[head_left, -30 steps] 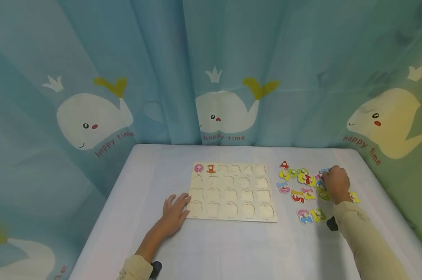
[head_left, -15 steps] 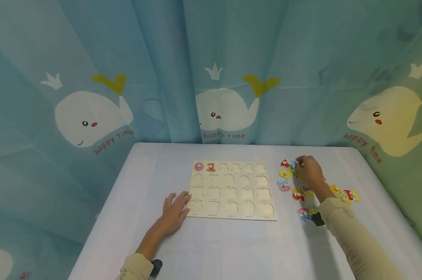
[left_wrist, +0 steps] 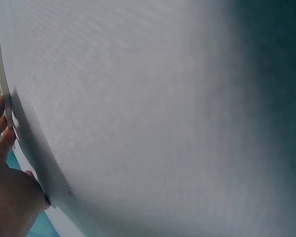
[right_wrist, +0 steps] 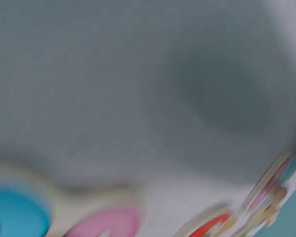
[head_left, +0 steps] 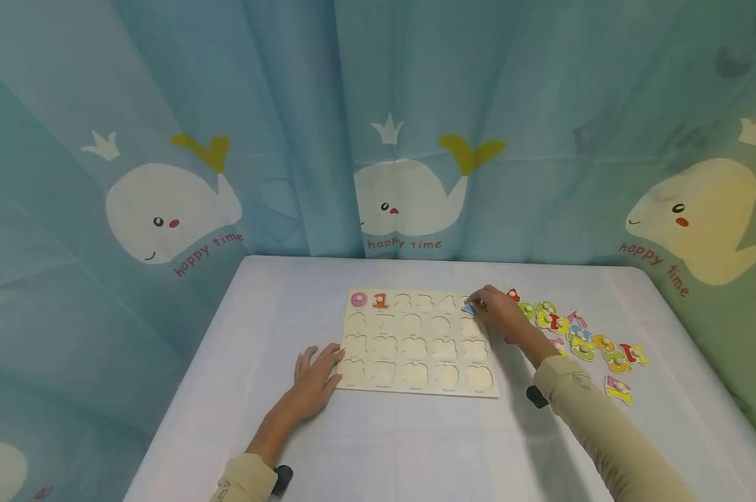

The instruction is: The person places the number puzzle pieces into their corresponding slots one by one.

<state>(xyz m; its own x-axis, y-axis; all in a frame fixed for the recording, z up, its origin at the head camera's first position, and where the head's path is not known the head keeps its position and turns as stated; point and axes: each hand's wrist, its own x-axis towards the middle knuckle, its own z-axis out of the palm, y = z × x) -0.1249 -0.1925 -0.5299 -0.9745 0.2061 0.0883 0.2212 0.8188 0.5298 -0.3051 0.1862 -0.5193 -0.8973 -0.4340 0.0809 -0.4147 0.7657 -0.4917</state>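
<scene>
On the table lies a wooden number puzzle board (head_left: 487, 393) with rows of cut recesses. A pink 0 (head_left: 358, 300) and an orange-red 1 (head_left: 381, 301) sit in its first two top recesses. My left hand (head_left: 315, 378) rests at the board's left side, fingertips on the edge; the left wrist view shows fingers (left_wrist: 5, 140) against that edge. Over the top right corner, my right hand (head_left: 502, 315) pinches a small blue number puzzle piece (head_left: 469, 309). The right wrist view shows neither that hand nor its piece.
Loose number pieces (head_left: 581, 333) with knobs lie scattered right of the board, some under the right forearm. A pink-and-yellow piece (head_left: 618, 389) lies nearer the front. Behind the table hangs a whale-print curtain (head_left: 303, 174).
My right hand has moved left from among the loose pieces to the board's top right corner, carrying the blue number puzzle piece. The left hand has stayed put.
</scene>
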